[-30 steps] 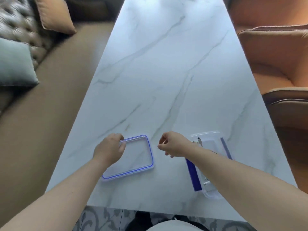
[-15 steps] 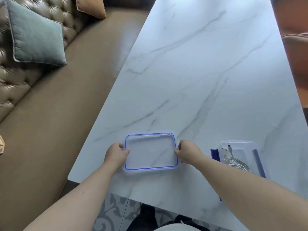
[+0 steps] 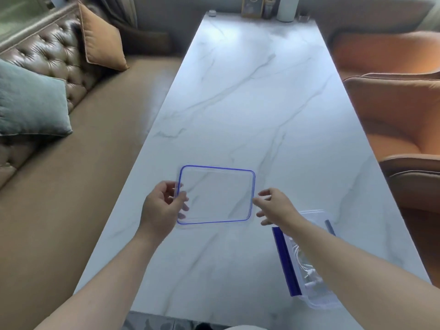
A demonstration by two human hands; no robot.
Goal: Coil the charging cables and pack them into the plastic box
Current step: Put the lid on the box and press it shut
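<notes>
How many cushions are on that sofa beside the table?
2. An orange cushion leans against the sofa back, farther away; a grey-green cushion sits nearer, at the left edge. More may lie out of frame.

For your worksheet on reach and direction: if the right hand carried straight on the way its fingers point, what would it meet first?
The right hand points left, at the clear lid. It would probably meet the lid's right edge first; the fingers look almost touching it, though depth is unclear.

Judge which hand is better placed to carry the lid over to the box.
Left, probably. The left hand already pinches the lid by its left edge, while the right hand is open beside the right edge, above the box holding the cables.
</notes>
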